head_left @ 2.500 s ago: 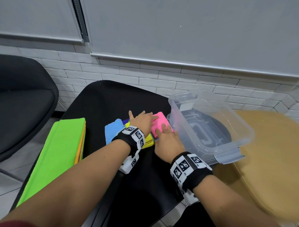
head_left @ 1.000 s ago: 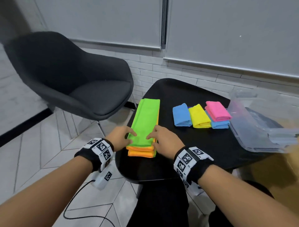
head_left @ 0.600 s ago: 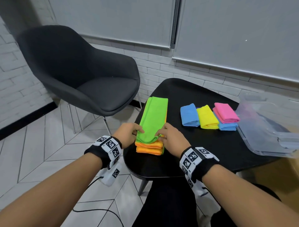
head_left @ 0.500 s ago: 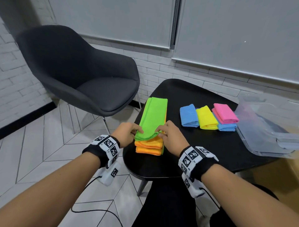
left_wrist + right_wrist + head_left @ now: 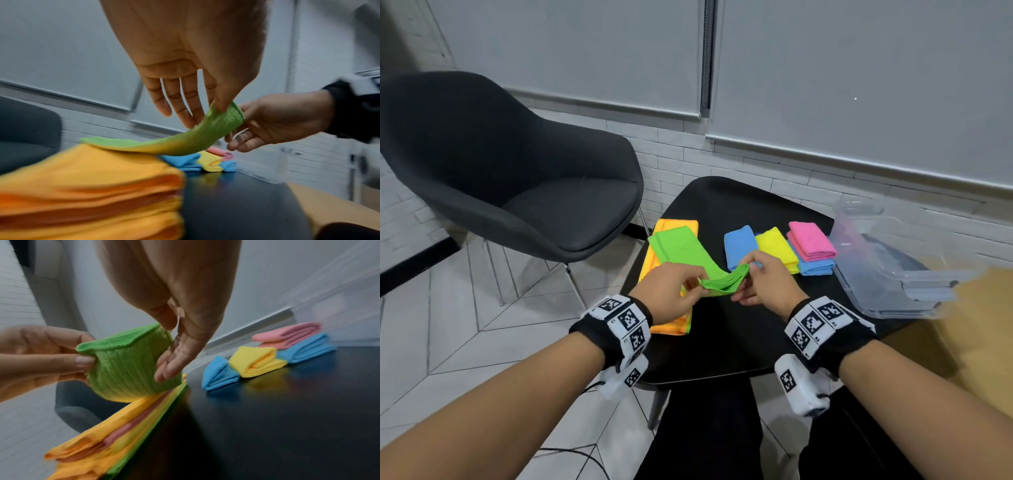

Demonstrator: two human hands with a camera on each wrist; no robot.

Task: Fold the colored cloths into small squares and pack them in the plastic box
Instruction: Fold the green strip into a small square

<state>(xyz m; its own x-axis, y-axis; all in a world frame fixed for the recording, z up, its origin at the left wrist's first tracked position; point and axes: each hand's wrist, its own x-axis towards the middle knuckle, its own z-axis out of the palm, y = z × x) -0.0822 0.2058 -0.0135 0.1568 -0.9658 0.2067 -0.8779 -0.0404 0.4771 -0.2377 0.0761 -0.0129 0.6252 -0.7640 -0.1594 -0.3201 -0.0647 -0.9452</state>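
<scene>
A long green cloth (image 5: 681, 248) lies skewed across the orange cloth stack (image 5: 671, 327) on the left of the black table (image 5: 739, 339). My left hand (image 5: 697, 284) and right hand (image 5: 748, 270) each pinch a corner of its near end and hold that end above the table. In the left wrist view, thumb and fingers nip the green cloth (image 5: 195, 139). In the right wrist view the green cloth (image 5: 127, 366) curls between both hands. Folded blue (image 5: 739, 245), yellow (image 5: 777, 246) and pink (image 5: 811, 240) squares sit near the clear plastic box (image 5: 887, 270).
A dark grey chair (image 5: 517, 178) stands left of the table, close to the orange stack. The pink square rests on a second blue one (image 5: 815, 269). A white brick wall and grey blinds lie behind. A tan surface (image 5: 989, 342) adjoins the table on the right.
Both hands have raised the green cloth's near end off the orange stack and carried it to the right over the table. The far end still trails on the stack, now at an angle.
</scene>
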